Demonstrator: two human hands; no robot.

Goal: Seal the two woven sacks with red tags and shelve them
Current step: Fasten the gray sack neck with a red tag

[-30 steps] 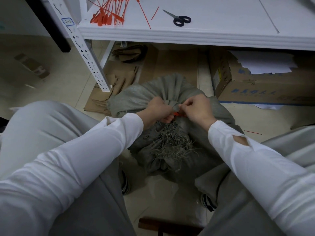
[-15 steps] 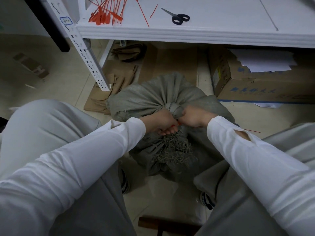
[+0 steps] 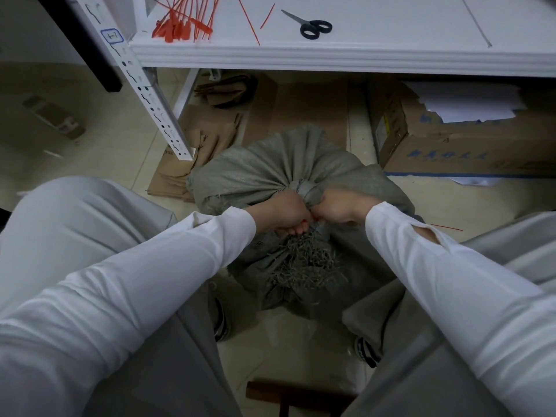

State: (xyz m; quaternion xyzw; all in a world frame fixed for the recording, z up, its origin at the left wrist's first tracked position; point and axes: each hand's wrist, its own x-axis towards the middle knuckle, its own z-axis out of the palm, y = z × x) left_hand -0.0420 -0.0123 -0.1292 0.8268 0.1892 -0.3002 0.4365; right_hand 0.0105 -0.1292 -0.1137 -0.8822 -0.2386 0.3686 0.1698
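Note:
A grey woven sack (image 3: 270, 170) stands on the floor between my knees, its mouth gathered into a neck with a frayed fringe (image 3: 304, 263) spilling toward me. My left hand (image 3: 285, 210) and my right hand (image 3: 337, 206) are both clenched around that neck, knuckles almost touching. A sliver of a red tag (image 3: 313, 217) shows between them; the rest of it is hidden by my fingers. A bundle of spare red tags (image 3: 180, 22) lies on the white shelf (image 3: 391, 55) above. Only one sack is in view.
Black scissors (image 3: 314, 27) lie on the shelf beside loose red tag pieces. A cardboard box (image 3: 451, 145) with white paper sits under the shelf at right, flattened cardboard (image 3: 204, 136) at left. A white slotted upright (image 3: 144, 94) stands left of the sack. A dark wooden piece (image 3: 285, 392) is near my feet.
Both hands dropped lower on the sack's neck and drew tight together; my wrists turned downward. The sack's neck now bunches above my fists.

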